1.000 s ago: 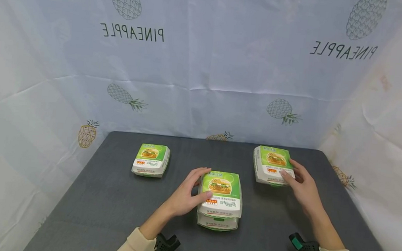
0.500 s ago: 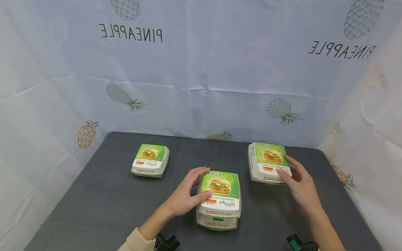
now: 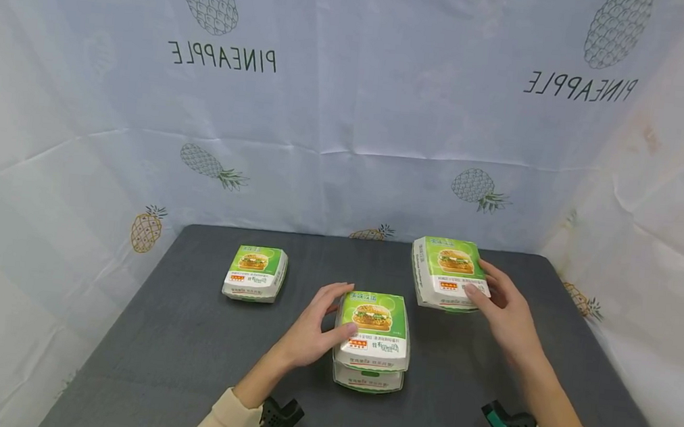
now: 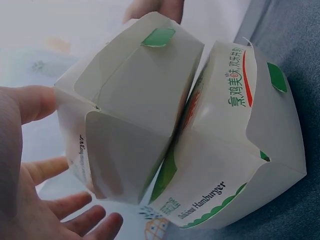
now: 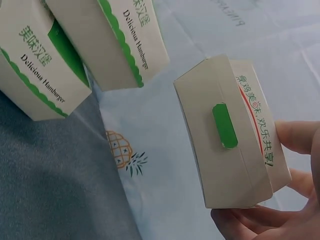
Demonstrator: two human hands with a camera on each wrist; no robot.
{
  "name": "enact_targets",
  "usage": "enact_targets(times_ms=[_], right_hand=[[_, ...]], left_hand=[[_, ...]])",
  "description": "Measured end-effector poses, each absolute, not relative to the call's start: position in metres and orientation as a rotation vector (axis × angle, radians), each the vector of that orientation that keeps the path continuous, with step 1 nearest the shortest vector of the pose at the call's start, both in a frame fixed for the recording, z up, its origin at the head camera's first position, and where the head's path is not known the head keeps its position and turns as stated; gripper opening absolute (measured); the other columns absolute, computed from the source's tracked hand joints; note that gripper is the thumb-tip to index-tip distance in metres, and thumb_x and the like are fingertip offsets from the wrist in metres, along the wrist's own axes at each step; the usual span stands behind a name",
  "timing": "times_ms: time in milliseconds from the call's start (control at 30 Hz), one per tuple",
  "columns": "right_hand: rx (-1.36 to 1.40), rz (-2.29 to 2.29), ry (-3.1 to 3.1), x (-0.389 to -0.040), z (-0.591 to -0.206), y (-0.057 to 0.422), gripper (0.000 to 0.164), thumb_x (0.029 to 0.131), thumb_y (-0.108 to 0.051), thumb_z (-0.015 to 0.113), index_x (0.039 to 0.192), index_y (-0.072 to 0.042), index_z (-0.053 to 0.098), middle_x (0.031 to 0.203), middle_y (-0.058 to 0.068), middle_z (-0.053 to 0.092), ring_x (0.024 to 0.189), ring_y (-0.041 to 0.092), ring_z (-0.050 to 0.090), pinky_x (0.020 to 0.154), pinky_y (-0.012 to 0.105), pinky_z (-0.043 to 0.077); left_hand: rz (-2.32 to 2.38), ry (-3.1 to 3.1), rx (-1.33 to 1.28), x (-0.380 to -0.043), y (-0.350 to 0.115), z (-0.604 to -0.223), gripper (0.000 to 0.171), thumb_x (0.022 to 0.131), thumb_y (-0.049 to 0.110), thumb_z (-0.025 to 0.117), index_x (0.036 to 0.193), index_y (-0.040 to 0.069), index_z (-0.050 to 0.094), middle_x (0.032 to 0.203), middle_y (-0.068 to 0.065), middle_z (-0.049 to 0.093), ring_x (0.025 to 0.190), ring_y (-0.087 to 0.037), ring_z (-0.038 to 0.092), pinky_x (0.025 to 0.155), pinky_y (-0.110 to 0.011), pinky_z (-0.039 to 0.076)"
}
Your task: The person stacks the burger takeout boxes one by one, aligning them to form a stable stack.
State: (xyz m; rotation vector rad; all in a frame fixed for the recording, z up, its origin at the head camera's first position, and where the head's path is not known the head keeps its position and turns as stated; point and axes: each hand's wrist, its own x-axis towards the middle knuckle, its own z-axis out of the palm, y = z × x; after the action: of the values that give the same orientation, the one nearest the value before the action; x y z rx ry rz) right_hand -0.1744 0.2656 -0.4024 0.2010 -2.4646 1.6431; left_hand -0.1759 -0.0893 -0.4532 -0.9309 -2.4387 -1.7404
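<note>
The right hand (image 3: 507, 316) grips a burger box (image 3: 449, 270) at its right side, held above the table (image 3: 182, 362). The left hand (image 3: 309, 333) pinches the upper box (image 3: 376, 325), over the lower box (image 3: 367, 379). Stacking seems the present step; next move probably calls for bringing the burger box level above these two.

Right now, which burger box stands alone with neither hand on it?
The far-left box, by itself on the dark table. The right hand grips the rightmost box; the left hand holds the upper box, atop the lower box.
</note>
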Motion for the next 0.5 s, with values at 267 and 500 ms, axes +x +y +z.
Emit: enact_targets(times_ms=[267, 500], right_hand=[[0.278, 1.699, -2.41, -0.171, -0.397, 0.254, 0.064, 0.105, -0.02, 0.06, 0.161, -0.012, 0.03, 0.146, 0.022, 0.044, 0.105, 0.001, 0.059, 0.08, 0.015, 0.052], [0.329, 1.741, -2.389, -0.169, -0.39, 0.243, 0.063, 0.106, -0.019, 0.059, 0.161, -0.012, 0.03, 0.147, 0.022, 0.044, 0.109, 0.002, 0.059, 0.083, 0.016, 0.053]], left_hand=[[-1.679, -2.46, -0.859, -0.177, -0.09, -0.446, 0.064, 0.098, 0.025, 0.068, 0.155, 0.016, 0.041, 0.158, -0.01, 0.034, 0.145, -0.027, 0.034, 0.112, -0.058, 0.035], [-1.627, -2.43, -0.887, -0.177, -0.083, -0.424, 0.063, 0.1, 0.026, 0.066, 0.156, 0.019, 0.039, 0.16, -0.008, 0.032, 0.147, -0.028, 0.032, 0.113, -0.061, 0.032]])
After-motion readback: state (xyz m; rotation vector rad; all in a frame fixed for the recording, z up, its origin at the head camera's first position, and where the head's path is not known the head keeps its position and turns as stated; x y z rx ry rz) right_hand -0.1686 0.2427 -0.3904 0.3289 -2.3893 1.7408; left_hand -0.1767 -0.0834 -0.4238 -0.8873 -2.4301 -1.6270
